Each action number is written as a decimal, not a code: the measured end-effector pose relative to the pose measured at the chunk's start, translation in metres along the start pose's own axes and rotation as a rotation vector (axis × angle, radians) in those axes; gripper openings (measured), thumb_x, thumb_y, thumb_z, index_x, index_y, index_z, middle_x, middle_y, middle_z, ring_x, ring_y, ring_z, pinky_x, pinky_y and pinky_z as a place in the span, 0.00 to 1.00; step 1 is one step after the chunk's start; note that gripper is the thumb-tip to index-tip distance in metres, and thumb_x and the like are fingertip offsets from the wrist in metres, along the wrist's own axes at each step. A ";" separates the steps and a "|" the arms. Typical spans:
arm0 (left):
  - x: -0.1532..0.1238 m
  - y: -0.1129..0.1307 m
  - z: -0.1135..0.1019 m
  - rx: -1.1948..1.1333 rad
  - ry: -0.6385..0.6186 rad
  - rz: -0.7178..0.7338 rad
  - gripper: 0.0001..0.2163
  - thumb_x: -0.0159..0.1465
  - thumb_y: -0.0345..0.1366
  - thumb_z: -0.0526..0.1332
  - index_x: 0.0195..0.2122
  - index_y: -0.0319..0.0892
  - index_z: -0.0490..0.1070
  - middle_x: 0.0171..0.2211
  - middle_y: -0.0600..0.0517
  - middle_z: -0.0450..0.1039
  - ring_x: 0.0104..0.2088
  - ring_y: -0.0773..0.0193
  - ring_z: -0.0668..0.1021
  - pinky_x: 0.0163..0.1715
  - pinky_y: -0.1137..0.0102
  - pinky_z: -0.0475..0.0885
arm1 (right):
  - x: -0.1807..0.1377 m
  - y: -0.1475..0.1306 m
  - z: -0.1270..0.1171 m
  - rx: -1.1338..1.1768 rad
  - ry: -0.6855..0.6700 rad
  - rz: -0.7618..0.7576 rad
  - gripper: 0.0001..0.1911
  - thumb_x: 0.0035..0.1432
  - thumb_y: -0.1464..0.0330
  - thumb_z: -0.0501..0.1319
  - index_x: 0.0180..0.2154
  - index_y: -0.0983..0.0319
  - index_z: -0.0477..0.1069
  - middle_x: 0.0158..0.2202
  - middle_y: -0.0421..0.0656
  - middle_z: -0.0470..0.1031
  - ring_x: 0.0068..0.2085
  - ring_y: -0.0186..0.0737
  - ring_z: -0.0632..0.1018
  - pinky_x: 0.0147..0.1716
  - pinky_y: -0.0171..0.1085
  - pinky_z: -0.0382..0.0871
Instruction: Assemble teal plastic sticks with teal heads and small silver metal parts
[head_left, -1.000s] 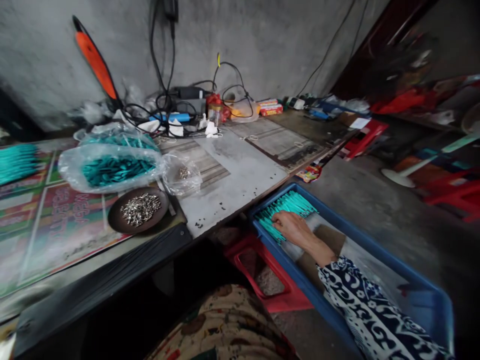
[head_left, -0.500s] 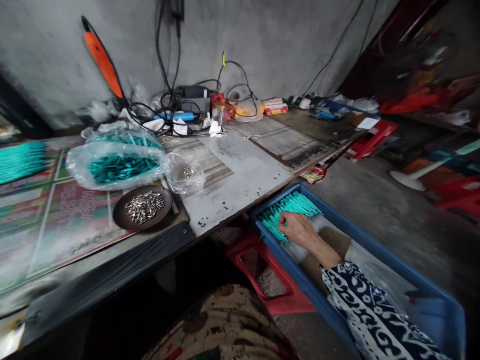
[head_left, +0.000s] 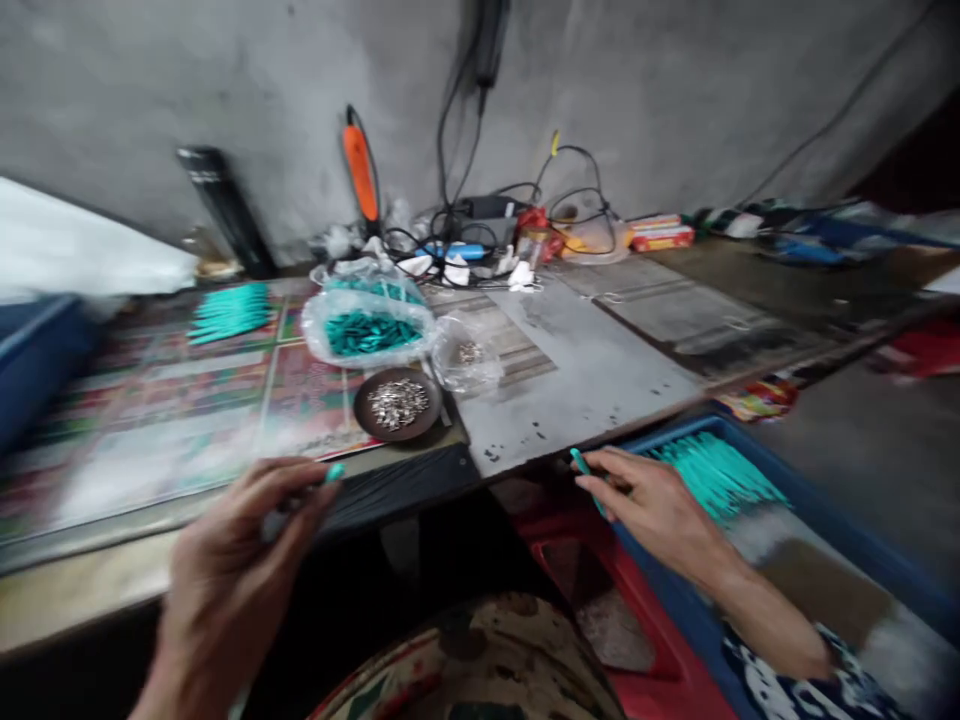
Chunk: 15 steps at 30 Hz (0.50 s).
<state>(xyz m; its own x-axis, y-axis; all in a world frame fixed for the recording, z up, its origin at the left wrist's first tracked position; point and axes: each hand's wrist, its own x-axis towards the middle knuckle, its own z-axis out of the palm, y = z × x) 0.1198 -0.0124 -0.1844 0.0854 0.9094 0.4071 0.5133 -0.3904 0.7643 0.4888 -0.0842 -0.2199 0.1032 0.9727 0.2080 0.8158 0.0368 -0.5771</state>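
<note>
My left hand (head_left: 240, 570) is raised near the table's front edge, fingers closed on a thin stick with a teal tip (head_left: 335, 472). My right hand (head_left: 652, 500) pinches a teal stick (head_left: 585, 468) just above the blue plastic crate (head_left: 825, 530). A bundle of teal sticks (head_left: 712, 476) lies in that crate, below and right of my right hand. Ahead of my left hand sits a brown dish of small silver metal parts (head_left: 397, 403). Behind it are a clear plastic bag of teal pieces (head_left: 367, 333) and a small bag of silver parts (head_left: 466, 355).
Another teal bundle (head_left: 229, 312) lies on a printed mat (head_left: 172, 420) at the table's left. A red stool (head_left: 600, 620) stands below the table edge. Cables, a black flask (head_left: 225, 212) and small packets line the wall. Bare concrete floor (head_left: 862, 440) lies right.
My view has swung left and up. My right hand has lifted out of the crate with a teal stick, and my left hand has come into view holding a stick.
</note>
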 end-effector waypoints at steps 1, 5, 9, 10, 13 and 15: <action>-0.001 0.006 0.005 -0.040 -0.028 -0.010 0.06 0.59 0.42 0.67 0.35 0.47 0.78 0.36 0.55 0.78 0.37 0.65 0.77 0.39 0.74 0.70 | 0.004 -0.010 0.005 0.090 -0.033 -0.017 0.13 0.63 0.61 0.57 0.35 0.63 0.75 0.30 0.44 0.76 0.24 0.37 0.74 0.22 0.33 0.66; -0.006 0.026 0.019 -0.265 -0.124 -0.211 0.05 0.59 0.39 0.67 0.31 0.44 0.79 0.26 0.55 0.74 0.27 0.69 0.72 0.28 0.77 0.67 | 0.018 -0.053 0.029 0.364 -0.196 -0.002 0.12 0.61 0.60 0.61 0.35 0.64 0.75 0.28 0.41 0.73 0.21 0.33 0.70 0.19 0.30 0.65; -0.014 0.030 0.026 -0.561 -0.238 -0.490 0.11 0.55 0.43 0.70 0.31 0.40 0.79 0.20 0.56 0.68 0.20 0.73 0.65 0.19 0.78 0.61 | 0.022 -0.100 0.053 0.636 -0.345 0.014 0.12 0.60 0.63 0.62 0.40 0.63 0.76 0.26 0.39 0.71 0.22 0.32 0.70 0.18 0.28 0.66; -0.016 0.029 0.027 -0.623 -0.259 -0.541 0.12 0.54 0.44 0.71 0.31 0.39 0.79 0.20 0.56 0.68 0.19 0.74 0.65 0.19 0.78 0.61 | 0.022 -0.111 0.059 0.681 -0.364 -0.001 0.12 0.59 0.64 0.62 0.43 0.63 0.76 0.27 0.39 0.72 0.23 0.32 0.70 0.19 0.28 0.67; -0.021 0.026 0.030 -0.752 -0.296 -0.624 0.13 0.53 0.44 0.72 0.30 0.37 0.79 0.20 0.54 0.71 0.19 0.73 0.67 0.20 0.78 0.64 | 0.021 -0.135 0.075 0.787 -0.398 -0.059 0.13 0.60 0.67 0.63 0.47 0.62 0.76 0.30 0.40 0.75 0.26 0.32 0.72 0.22 0.27 0.68; -0.024 0.024 0.031 -0.793 -0.294 -0.643 0.13 0.52 0.43 0.73 0.29 0.37 0.79 0.20 0.53 0.72 0.19 0.73 0.69 0.21 0.78 0.65 | 0.020 -0.145 0.083 0.830 -0.387 -0.077 0.14 0.60 0.67 0.63 0.47 0.62 0.76 0.30 0.40 0.75 0.26 0.32 0.72 0.22 0.27 0.69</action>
<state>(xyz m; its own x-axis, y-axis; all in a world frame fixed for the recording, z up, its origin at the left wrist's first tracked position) 0.1567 -0.0393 -0.1910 0.2535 0.9357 -0.2454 -0.1594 0.2906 0.9435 0.3256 -0.0507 -0.1973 -0.2540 0.9642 0.0766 0.1272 0.1118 -0.9856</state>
